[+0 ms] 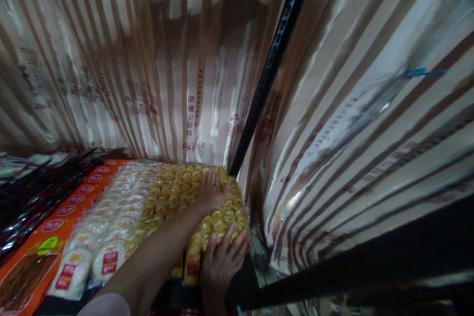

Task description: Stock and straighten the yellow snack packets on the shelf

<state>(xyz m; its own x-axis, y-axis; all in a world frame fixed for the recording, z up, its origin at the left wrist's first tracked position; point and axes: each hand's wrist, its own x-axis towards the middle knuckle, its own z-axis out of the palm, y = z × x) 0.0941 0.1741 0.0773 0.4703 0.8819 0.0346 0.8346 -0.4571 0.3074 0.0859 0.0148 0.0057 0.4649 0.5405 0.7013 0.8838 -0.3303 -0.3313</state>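
Note:
Rows of small yellow-wrapped packets point(177, 185) stand packed close together on a dark shelf. My left hand point(214, 188) lies flat on their tops toward the back, fingers stretched out and pointing away from me. Closer to me, my right hand point(225, 256) rests with spread fingers on the front right part of the same rows. Both hands are open, palms down, and I see nothing gripped in them. My left forearm crosses over the rows and hides some of the packets beneath it.
Left of the yellow packets are rows of clear-wrapped white packets point(105, 224), orange bags point(48, 244) and dark shiny packs point(40, 197). A black metal post point(264, 86) rises at the back corner. Pleated printed sheeting point(177, 59) hangs behind and to the right.

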